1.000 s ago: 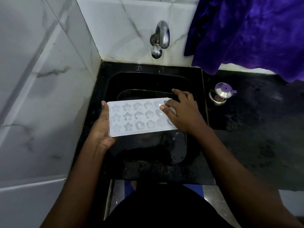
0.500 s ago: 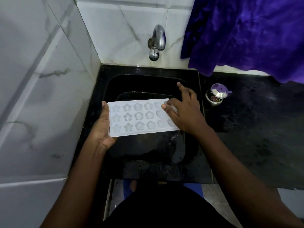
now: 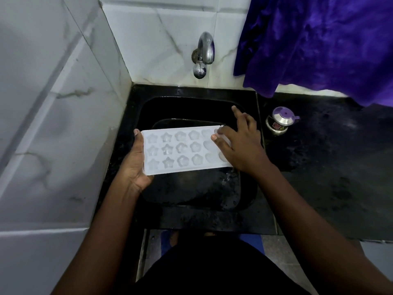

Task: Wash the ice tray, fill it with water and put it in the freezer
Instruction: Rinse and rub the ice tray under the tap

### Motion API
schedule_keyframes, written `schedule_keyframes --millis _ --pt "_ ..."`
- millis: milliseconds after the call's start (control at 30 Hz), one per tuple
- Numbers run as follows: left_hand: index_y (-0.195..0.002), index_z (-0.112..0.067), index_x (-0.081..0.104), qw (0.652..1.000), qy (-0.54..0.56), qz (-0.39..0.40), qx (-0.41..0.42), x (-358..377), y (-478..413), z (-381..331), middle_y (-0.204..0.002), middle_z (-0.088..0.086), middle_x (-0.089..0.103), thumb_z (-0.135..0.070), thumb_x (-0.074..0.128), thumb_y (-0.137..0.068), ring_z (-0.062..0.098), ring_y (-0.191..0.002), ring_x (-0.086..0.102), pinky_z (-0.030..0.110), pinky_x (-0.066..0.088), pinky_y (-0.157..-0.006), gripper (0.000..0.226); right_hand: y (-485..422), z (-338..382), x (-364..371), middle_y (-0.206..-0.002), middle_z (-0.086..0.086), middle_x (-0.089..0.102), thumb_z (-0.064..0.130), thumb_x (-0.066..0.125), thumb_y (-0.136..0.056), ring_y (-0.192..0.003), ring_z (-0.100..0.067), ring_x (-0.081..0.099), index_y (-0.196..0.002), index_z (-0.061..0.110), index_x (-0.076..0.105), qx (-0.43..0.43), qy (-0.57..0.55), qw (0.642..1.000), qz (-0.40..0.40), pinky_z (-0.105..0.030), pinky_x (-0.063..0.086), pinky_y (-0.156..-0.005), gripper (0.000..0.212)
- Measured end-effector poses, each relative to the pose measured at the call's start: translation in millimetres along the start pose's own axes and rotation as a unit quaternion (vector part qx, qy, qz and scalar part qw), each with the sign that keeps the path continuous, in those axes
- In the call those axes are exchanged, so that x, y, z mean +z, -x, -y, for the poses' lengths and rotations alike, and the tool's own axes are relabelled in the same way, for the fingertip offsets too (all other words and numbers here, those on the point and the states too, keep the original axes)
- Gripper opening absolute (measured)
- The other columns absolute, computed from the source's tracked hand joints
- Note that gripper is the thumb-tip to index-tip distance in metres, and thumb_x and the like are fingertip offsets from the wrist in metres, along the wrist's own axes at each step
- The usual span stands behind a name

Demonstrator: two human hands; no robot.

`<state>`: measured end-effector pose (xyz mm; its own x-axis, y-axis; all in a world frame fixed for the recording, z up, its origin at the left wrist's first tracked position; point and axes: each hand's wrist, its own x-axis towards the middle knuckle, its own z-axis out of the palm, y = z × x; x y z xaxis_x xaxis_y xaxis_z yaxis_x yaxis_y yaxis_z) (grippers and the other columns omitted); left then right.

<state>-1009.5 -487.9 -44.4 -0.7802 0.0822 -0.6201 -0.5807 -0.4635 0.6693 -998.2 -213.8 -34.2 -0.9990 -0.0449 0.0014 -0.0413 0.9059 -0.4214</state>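
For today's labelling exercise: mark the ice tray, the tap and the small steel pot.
ice tray (image 3: 170,155), head view, on the middle star-shaped cell.
tap (image 3: 205,47), head view, on the curved metal spout.
small steel pot (image 3: 279,121), head view, on its domed lid.

The sink (image 3: 192,93) is set into the worktop (image 3: 331,188) at its far left corner, where the two walls meet. The tap (image 3: 203,54) sticks out of the back wall above the sink's far rim. The ice tray (image 3: 185,151) is held level over the middle of the basin, long side running left to right; the left hand (image 3: 136,165) is at its left end, the right hand (image 3: 240,143) lies on its right end. A small pot (image 3: 279,121) stands on the worktop just right of the sink's right rim. A cloth (image 3: 319,45) hangs over the worktop's back edge, behind the pot.
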Motion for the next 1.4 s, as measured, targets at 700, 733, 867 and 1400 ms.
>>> schedule_keyframes --millis 700,733,867,1400 --pt "-0.133 -0.017 0.07 1.0 -0.008 0.0 0.012 5 -1 -7 -0.128 0.013 0.077 -0.077 0.033 -0.101 0.03 -0.112 0.077 0.047 0.067 -0.076 0.078 1 13 -3 -0.174 0.002 0.01 0.057 0.051 -0.103 -0.158 -0.022 -0.003 -0.125 0.032 0.059 -0.042 -0.056 0.997 -0.036 -0.056 0.016 -0.116 0.034" --pt "-0.132 -0.017 0.07 1.0 -0.009 0.0 0.011 6 0 -7 -0.127 0.013 0.077 -0.078 0.032 -0.101 0.03 -0.112 0.077 0.048 0.067 -0.078 0.078 1 15 -3 -0.175 0.003 0.007 0.06 0.05 -0.102 -0.159 -0.022 -0.005 -0.125 0.034 0.06 -0.055 -0.049 0.997 -0.023 -0.056 0.015 -0.115 0.036" --pt "-0.13 -0.017 0.071 1.0 -0.014 -0.003 0.011 7 1 -7 -0.126 0.013 0.078 -0.078 0.032 -0.101 0.03 -0.111 0.078 0.049 0.062 -0.086 0.078 -1 21 -2 -0.176 0.004 0.001 0.068 0.043 -0.1 -0.159 -0.023 -0.011 -0.127 0.041 0.063 -0.058 -0.009 0.998 0.008 -0.059 0.012 -0.117 0.044" --pt "-0.132 -0.015 0.069 1.0 0.015 0.004 0.012 8 1 -11 -0.124 0.014 0.078 -0.076 0.033 -0.101 0.03 -0.104 0.08 0.042 0.067 -0.069 0.078 -3 28 -7 -0.175 0.006 -0.005 0.073 0.032 -0.101 -0.158 -0.021 -0.019 -0.138 0.047 0.055 -0.026 0.008 0.999 0.029 -0.057 0.004 -0.12 0.051"
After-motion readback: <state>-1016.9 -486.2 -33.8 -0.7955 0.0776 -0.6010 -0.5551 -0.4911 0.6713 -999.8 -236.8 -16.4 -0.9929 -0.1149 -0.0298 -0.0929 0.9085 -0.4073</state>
